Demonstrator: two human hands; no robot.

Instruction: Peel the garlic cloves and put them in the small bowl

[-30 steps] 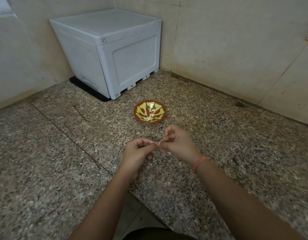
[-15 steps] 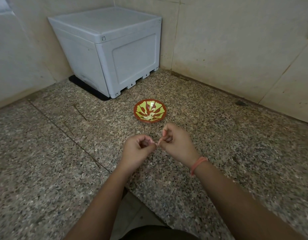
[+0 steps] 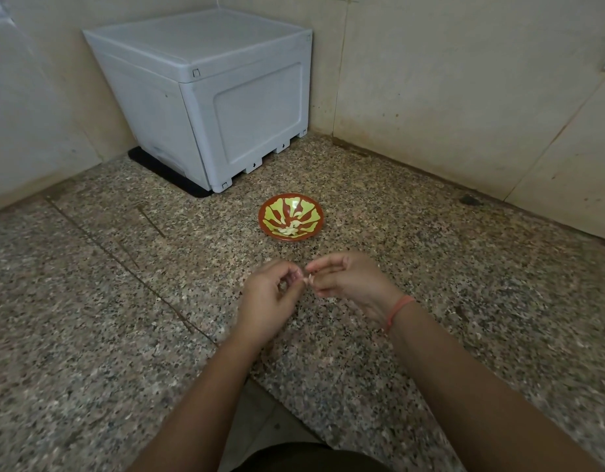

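Note:
A small red bowl (image 3: 272, 207) with a yellow-green pattern sits on the granite counter, and a few pale peeled garlic cloves (image 3: 290, 228) lie in its bottom. Nearer to me, my left hand (image 3: 270, 301) and my right hand (image 3: 348, 279) meet fingertip to fingertip. Together they pinch one small pale garlic clove (image 3: 308, 278), mostly hidden by the fingers. A thin orange thread circles my right wrist.
A large white plastic box (image 3: 205, 93) stands in the back corner on a black mat (image 3: 165, 172). Beige tiled walls close off the speckled granite counter (image 3: 107, 318) at the back and right. A notch in the counter's front edge lies under my arms.
Both hands stay together around the clove and have shifted slightly; my right fingers have uncurled a little. The bowl has not moved.

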